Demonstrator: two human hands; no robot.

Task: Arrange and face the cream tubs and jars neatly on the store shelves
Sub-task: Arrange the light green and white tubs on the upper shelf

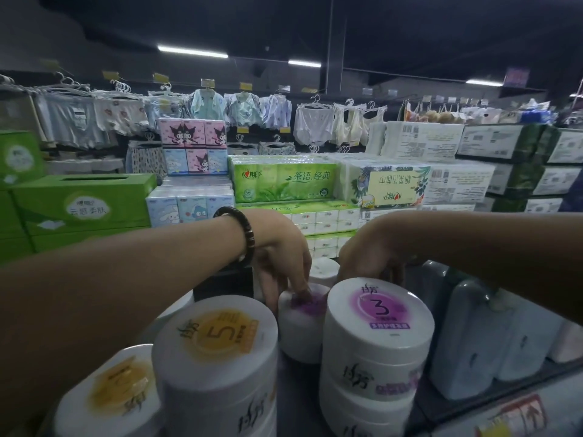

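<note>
L hand grips purple-lid tub, from above

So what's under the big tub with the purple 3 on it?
The purple 3 tub stands on another white tub like it. Only that one's side shows; its lid is covered, and the shelf under the stack is out of the picture.
</note>
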